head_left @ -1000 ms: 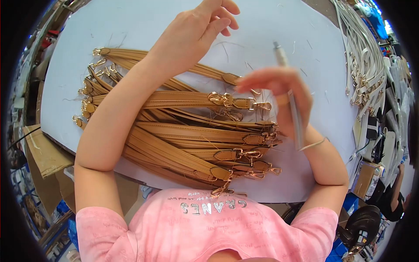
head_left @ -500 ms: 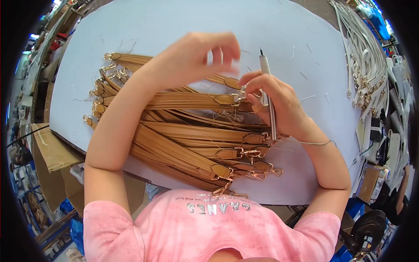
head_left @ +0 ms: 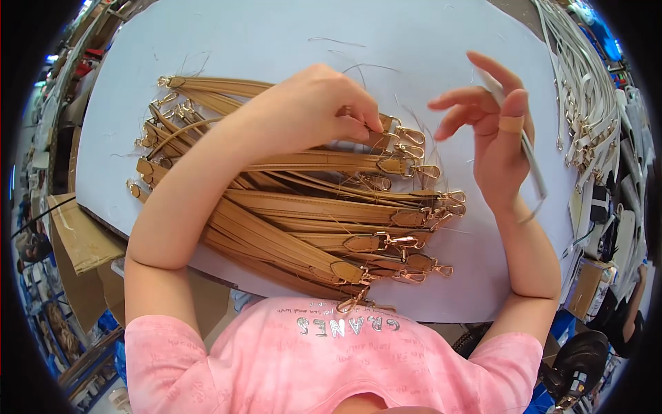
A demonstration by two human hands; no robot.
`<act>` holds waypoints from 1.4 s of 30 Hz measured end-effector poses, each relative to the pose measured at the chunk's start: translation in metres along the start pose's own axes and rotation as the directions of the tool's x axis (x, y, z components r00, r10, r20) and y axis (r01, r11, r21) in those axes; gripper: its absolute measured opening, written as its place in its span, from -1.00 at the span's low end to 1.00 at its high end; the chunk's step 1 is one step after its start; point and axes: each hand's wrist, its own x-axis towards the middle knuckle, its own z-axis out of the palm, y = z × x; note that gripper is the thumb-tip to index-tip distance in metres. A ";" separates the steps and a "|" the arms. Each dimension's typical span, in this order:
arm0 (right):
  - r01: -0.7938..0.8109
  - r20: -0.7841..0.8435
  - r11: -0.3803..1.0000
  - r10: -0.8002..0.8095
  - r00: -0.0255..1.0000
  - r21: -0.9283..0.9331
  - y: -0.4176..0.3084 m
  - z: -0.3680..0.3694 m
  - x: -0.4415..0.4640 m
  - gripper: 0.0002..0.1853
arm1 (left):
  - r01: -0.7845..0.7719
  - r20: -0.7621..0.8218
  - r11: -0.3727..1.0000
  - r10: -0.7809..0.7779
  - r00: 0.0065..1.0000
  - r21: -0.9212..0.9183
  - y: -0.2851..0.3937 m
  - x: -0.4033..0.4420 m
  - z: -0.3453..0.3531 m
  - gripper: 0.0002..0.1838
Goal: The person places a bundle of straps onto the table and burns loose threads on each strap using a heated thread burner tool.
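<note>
My left hand point(head_left: 338, 114) is closed, with thumb and forefinger pinched at the end of a tan strap point(head_left: 387, 136) beside its gold clasps. My right hand point(head_left: 496, 138) is raised to the right of the straps. A slim pale pen-like tool point(head_left: 532, 165) lies across it, held in the crook of the thumb, while the other fingers spread apart. One finger of that hand wears a tan band. Under and beside my left forearm lies a pile of tan stitched straps point(head_left: 296, 207) with gold snap hooks point(head_left: 452, 200) at their ends.
The straps lie on a pale table point(head_left: 234, 34), with loose threads point(head_left: 372, 67) scattered on it. A bundle of white straps with metal hooks point(head_left: 586, 152) hangs over the right edge. An opened cardboard box point(head_left: 86, 234) stands at the lower left, and a black object point(head_left: 579, 362) is at lower right.
My right hand has moved right, away from the straps, and the tool has tilted. My left hand has lowered and closed at a strap end. More hooks are now uncovered.
</note>
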 end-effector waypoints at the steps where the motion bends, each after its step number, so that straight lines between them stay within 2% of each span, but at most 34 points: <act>1: -0.026 0.007 0.998 0.026 1.000 0.053 0.000 -0.002 0.000 -0.36 | -0.155 -0.131 0.975 0.176 0.976 0.157 -0.003 0.000 0.007 -0.85; 2: -0.125 0.062 0.964 0.113 0.992 0.235 0.004 -0.004 0.002 -0.31 | -0.279 -0.228 0.903 0.362 0.904 0.326 -0.004 0.000 0.012 -0.87; 4: -0.323 0.212 0.773 0.245 0.946 0.546 0.012 -0.009 0.005 -0.23 | -0.256 -0.228 0.932 0.316 0.921 0.258 -0.001 0.000 0.018 -0.86; 6: -0.354 0.238 0.761 0.265 0.934 0.543 0.015 -0.012 0.006 -0.29 | -0.194 -0.228 0.973 0.218 0.949 0.123 0.002 0.001 0.020 -0.84; 9: -0.415 0.293 0.732 0.299 0.908 0.540 0.016 -0.010 0.006 -0.41 | -0.191 -0.150 0.981 0.193 0.970 0.029 -0.001 0.003 0.015 -0.84; 12: -0.444 0.146 0.822 0.420 0.895 0.357 0.012 0.003 0.001 -0.67 | -0.198 -0.112 0.978 0.190 0.975 -0.064 -0.009 0.007 0.013 -0.85; 13: -0.440 0.147 0.826 0.416 0.897 0.352 0.012 0.004 0.000 -0.67 | -0.212 -0.119 0.971 0.199 0.973 -0.111 -0.013 0.010 0.015 -0.85; 15: -0.457 0.166 0.825 0.426 0.889 0.333 0.018 0.006 -0.005 -0.84 | -0.227 -0.130 0.960 0.207 0.970 -0.165 -0.015 0.011 0.013 -0.85; 16: -0.469 0.176 0.821 0.435 0.883 0.325 0.020 0.006 -0.007 -0.91 | -0.174 -0.101 0.959 0.155 0.983 -0.226 -0.013 0.011 0.010 -0.88; 18: -0.472 0.178 0.847 0.439 0.881 0.247 0.018 0.006 -0.006 -0.92 | -0.056 -0.025 0.937 0.050 0.998 -0.345 -0.010 0.010 0.005 -0.93; 20: -0.456 0.184 0.884 0.435 0.882 0.097 0.017 0.007 -0.008 -0.90 | -0.061 -0.006 0.942 0.062 0.998 -0.331 -0.012 0.011 0.006 -0.93; 23: -0.442 0.163 0.896 0.432 0.887 0.029 0.017 0.011 -0.009 -0.90 | -0.096 0.017 0.956 0.105 0.994 -0.278 -0.012 0.012 0.006 -0.90; 24: -0.427 0.150 0.904 0.423 0.894 -0.005 0.016 0.011 -0.009 -0.89 | -0.053 0.013 0.951 0.060 0.998 -0.305 -0.011 0.011 0.007 -0.88; 26: -0.420 0.150 0.907 0.419 0.896 -0.021 0.015 0.012 -0.009 -0.89 | 0.032 0.012 0.933 -0.030 0.999 -0.357 -0.009 0.010 0.008 -0.83; 42: -0.371 0.152 0.923 0.383 0.911 -0.098 0.019 0.014 -0.010 -0.87 | 0.039 0.034 0.928 -0.029 0.999 -0.371 -0.008 0.011 0.006 -0.76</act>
